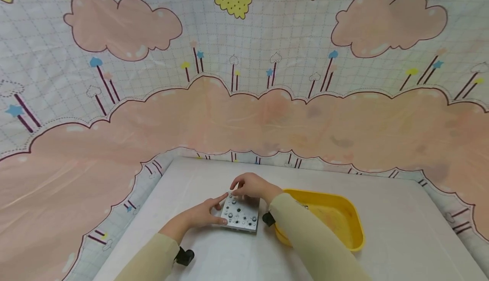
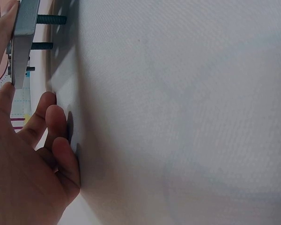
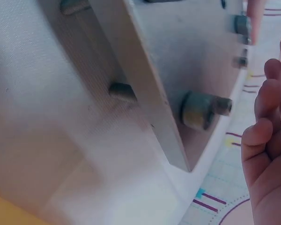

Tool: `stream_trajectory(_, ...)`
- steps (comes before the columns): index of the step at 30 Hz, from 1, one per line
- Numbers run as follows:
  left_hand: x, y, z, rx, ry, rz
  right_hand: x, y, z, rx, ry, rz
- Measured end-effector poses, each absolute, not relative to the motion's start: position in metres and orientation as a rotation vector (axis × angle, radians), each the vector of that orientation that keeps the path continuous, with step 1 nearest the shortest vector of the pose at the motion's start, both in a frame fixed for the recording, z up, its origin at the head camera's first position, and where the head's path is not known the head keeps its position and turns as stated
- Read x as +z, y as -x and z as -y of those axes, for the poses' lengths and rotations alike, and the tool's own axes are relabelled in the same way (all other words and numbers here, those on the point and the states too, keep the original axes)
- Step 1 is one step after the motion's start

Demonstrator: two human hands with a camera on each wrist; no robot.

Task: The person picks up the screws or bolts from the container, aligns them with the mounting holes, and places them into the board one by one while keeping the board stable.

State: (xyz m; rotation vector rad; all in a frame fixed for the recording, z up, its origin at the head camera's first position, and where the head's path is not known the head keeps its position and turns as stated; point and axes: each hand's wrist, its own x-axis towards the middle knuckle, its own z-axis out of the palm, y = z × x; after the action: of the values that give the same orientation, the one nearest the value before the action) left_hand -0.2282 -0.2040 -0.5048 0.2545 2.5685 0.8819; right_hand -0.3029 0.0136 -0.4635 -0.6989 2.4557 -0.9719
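A silver metal plate point(image 1: 242, 213) with several screws and holes stands slightly above the white table, its bolts jutting out underneath. My left hand point(image 1: 202, 214) grips its left side, the thumb by the near corner and the index finger by the far one. In the left wrist view, the other fingers point(image 2: 56, 117) curl below the plate. Over the plate's far left corner my right hand point(image 1: 254, 186) is bent, with thumb and index fingertips close together; whatever lies between them is hidden. The right wrist view shows a socket-head bolt point(image 3: 199, 110) standing out of the plate's face.
A yellow tray point(image 1: 357, 226) sits to the right of the plate, partly behind the right sleeve, with small metal pieces point(image 1: 304, 206) near its left side. A patterned curtain point(image 1: 244, 124) hangs behind the white table point(image 1: 397, 221).
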Motion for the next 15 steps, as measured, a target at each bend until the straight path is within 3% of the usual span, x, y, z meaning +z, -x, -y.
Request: stream_trajectory(15,-0.509,0.233,0.202,0.866,-0.230,-2.580,-0.436,0.307,-0.054,-1.093,0.775,-2.421)
